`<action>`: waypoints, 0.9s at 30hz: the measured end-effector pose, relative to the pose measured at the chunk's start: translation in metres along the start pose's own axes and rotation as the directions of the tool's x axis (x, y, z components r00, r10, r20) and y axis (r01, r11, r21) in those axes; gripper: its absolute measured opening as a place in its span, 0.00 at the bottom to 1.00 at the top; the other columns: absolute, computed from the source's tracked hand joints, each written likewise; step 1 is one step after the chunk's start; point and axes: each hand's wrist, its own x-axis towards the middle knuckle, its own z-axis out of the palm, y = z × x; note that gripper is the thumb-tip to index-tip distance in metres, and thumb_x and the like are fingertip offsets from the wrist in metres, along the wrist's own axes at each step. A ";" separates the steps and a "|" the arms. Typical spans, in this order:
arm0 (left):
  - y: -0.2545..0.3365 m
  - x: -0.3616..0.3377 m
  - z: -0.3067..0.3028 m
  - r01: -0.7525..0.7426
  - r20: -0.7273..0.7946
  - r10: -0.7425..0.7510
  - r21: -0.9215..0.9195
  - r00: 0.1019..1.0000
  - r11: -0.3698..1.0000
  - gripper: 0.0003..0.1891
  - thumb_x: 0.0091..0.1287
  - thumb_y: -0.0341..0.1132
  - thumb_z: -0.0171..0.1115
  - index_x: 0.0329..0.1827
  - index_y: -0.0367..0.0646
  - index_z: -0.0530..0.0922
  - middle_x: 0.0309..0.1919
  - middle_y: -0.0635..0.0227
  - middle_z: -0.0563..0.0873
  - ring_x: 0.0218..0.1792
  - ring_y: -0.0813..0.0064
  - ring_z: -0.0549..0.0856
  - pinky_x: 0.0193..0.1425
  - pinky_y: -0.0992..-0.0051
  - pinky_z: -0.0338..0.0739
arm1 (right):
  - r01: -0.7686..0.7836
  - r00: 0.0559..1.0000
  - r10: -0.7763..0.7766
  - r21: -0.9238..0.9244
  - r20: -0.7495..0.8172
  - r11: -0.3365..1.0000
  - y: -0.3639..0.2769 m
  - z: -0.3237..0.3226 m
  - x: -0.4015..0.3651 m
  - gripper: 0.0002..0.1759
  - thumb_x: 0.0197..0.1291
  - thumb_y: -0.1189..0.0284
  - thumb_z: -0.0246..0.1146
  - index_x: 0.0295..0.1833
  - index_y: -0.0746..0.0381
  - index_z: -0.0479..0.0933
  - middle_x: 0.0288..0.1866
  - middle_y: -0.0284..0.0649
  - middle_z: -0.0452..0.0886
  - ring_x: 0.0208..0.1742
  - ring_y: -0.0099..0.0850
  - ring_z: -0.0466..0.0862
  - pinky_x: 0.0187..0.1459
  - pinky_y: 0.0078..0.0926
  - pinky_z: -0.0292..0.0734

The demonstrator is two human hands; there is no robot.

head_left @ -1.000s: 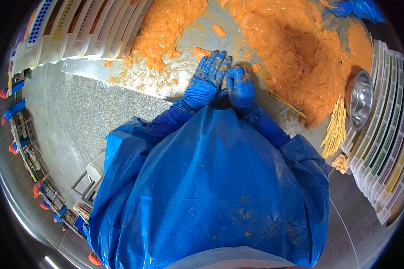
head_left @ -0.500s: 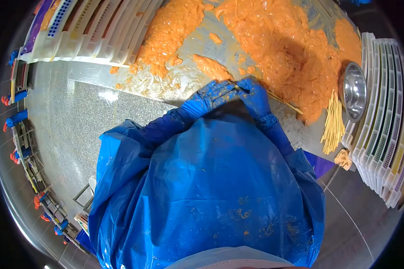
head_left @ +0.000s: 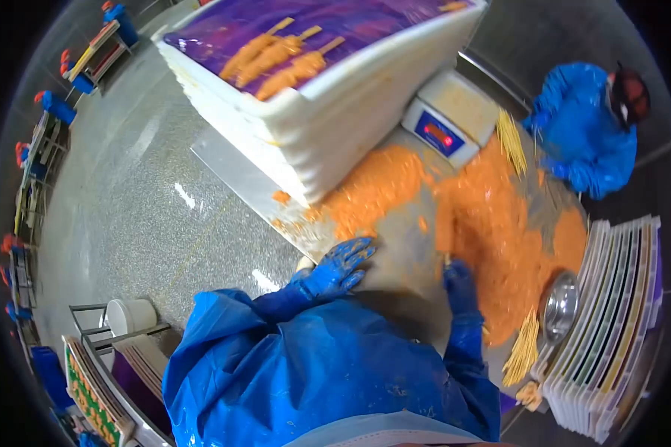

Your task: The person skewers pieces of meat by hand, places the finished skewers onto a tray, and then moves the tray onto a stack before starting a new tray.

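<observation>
My left hand, in a blue glove smeared with orange, has its fingers spread over the table's near edge and holds nothing. My right hand, also gloved in blue, is closed around the lower end of a meat skewer, which points up and away from me. The skewer is next to a large spread of orange marinated meat on the metal table. Another heap of meat lies beyond my left hand. A bundle of bare sticks is to the right.
Stacked white trays with skewers on purple film stand at the far left, beside a scale. A metal bowl and upright trays are on the right. A co-worker stands across the table. A white bucket is at left.
My head view has turned, bringing the tray stack, scale and co-worker into view. My hands have moved apart; my left has opened, and my right holds a coated skewer upright in view.
</observation>
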 end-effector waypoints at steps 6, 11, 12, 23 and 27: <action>-0.039 -0.030 -0.076 0.069 -0.104 -0.065 0.027 0.992 0.997 0.28 0.71 0.37 0.55 0.75 0.48 0.65 0.74 0.54 0.66 0.73 0.50 0.67 0.75 0.55 0.61 | 0.343 0.938 -0.341 -0.032 0.065 0.939 -0.227 0.111 0.107 0.12 0.65 0.69 0.63 0.51 0.62 0.81 0.37 0.28 0.77 0.35 0.17 0.71 0.35 0.16 0.66; -0.069 -0.052 -0.121 0.143 -0.224 -0.147 -0.034 0.964 0.989 0.26 0.68 0.34 0.57 0.71 0.47 0.71 0.73 0.52 0.68 0.71 0.49 0.68 0.74 0.54 0.63 | 0.659 0.742 -0.513 -0.326 0.433 0.678 -0.371 0.247 0.200 0.15 0.70 0.68 0.59 0.59 0.60 0.80 0.52 0.32 0.81 0.50 0.23 0.79 0.52 0.19 0.74; -0.075 -0.057 -0.127 0.165 -0.251 -0.165 -0.021 0.954 0.986 0.26 0.68 0.33 0.57 0.71 0.47 0.71 0.73 0.52 0.68 0.71 0.49 0.68 0.74 0.54 0.64 | 0.535 0.800 -0.414 -0.205 0.434 0.819 -0.390 0.280 0.207 0.16 0.70 0.67 0.59 0.60 0.60 0.80 0.53 0.32 0.80 0.53 0.24 0.79 0.55 0.20 0.74; -0.115 -0.094 -0.158 0.357 -0.409 -0.374 -0.122 0.832 0.926 0.23 0.67 0.31 0.56 0.67 0.48 0.75 0.71 0.52 0.70 0.69 0.47 0.70 0.74 0.55 0.64 | 0.808 0.589 -0.117 -0.581 0.800 0.098 -0.414 0.463 0.361 0.10 0.62 0.72 0.63 0.47 0.60 0.84 0.37 0.39 0.85 0.40 0.28 0.82 0.47 0.30 0.77; -0.117 -0.091 -0.158 0.341 -0.411 -0.355 -0.111 0.839 0.934 0.23 0.67 0.31 0.55 0.67 0.48 0.75 0.70 0.52 0.71 0.68 0.47 0.70 0.74 0.55 0.64 | 0.859 0.501 -0.235 -0.511 0.833 0.020 -0.401 0.473 0.366 0.10 0.61 0.74 0.63 0.48 0.60 0.84 0.39 0.39 0.86 0.43 0.31 0.84 0.48 0.31 0.78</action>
